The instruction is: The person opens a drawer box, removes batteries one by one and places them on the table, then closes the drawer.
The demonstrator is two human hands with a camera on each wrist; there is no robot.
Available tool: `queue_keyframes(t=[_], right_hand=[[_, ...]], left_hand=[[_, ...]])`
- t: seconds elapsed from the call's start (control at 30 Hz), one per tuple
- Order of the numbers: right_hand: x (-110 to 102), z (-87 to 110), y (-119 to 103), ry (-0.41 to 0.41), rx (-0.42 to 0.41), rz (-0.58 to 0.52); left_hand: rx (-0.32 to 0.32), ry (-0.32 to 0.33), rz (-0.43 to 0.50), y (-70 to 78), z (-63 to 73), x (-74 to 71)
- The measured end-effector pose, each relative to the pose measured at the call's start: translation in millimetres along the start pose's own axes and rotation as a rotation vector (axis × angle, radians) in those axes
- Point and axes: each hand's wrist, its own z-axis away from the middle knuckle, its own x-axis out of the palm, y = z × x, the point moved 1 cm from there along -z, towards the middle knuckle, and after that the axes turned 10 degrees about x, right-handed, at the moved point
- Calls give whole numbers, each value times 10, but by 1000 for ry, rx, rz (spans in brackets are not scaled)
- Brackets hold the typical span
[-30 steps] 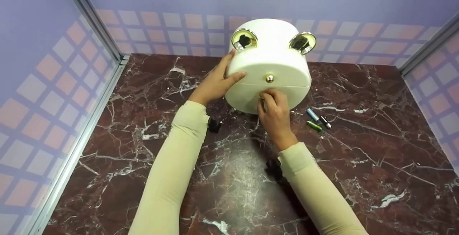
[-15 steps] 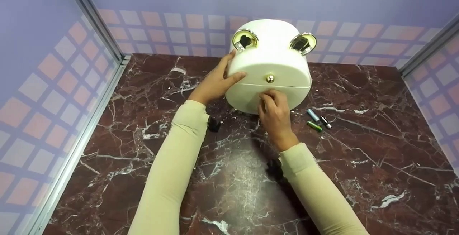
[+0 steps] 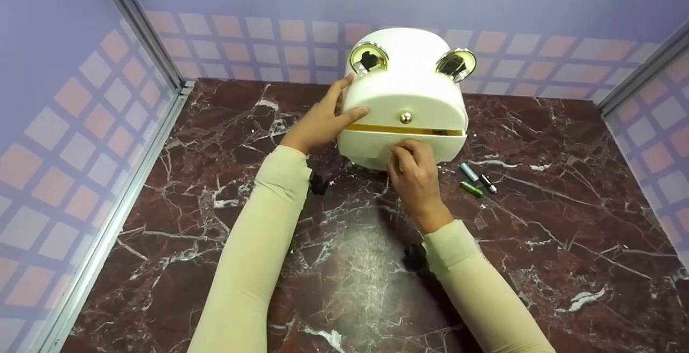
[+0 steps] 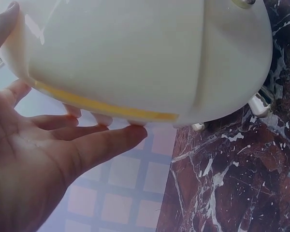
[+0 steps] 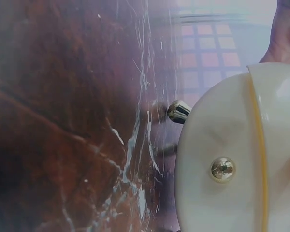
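Note:
A white rounded box (image 3: 409, 86) with two gold ear-shaped pieces stands at the back middle in the head view. Its lower drawer (image 3: 363, 143) is slightly out, showing a yellow gap. My left hand (image 3: 323, 121) steadies the box's left side, thumb on the upper front, fingers fairly straight in the left wrist view. My right hand (image 3: 414, 173) has curled fingers at the drawer front, apparently pinching a knob hidden behind them. The wrist views disagree: the lower gold knob (image 5: 223, 169) is uncovered, and the upper front (image 4: 116, 63) has a yellow gap along its side.
Three small tubes, blue (image 3: 469, 172), black (image 3: 489, 183) and green (image 3: 471, 189), lie right of the box on the dark red marbled tabletop (image 3: 565, 224). A tiled-pattern wall panel (image 3: 258, 30) stands behind. A metal frame edge (image 3: 118, 213) runs along the left.
The lower drawer has come slightly out toward me, opening a yellow gap below the upper front. My right hand has moved a little toward me; the left hand keeps its place.

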Motion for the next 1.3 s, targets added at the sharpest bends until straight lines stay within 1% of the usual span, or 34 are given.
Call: queue_keyframes(t=[0.13,0.33,0.67,0.73,0.8,0.97,1.03,1.13,1.2,1.3], right_hand=[[-50,44,-17,-9,-9,0],[-127,110,-65,-10,-28,-6],[-216,199,-170,-5,-53,-22],[-228,218,-190,0,-65,-25],[-242,233,-208,4,-69,-36],[-268,271,-237,19,-80,-44],[-277,287,-244,28,-83,-50],[-294,306,-256,34,-81,-64],[-307,317,-267,39,-80,-66],[-332,334,-290,45,-83,-63]], left_hand=[[-9,-10,12,-2,4,-17],[-1,-28,17,-9,10,-38],[-1,-29,21,-28,12,-42],[-9,-32,25,2,21,-46],[-17,-39,24,119,72,-61],[-21,-37,10,156,90,-67],[-23,-36,16,116,72,-57],[-31,-43,40,183,96,-53],[-31,-41,40,153,87,-45],[-26,-35,31,60,46,-32]])
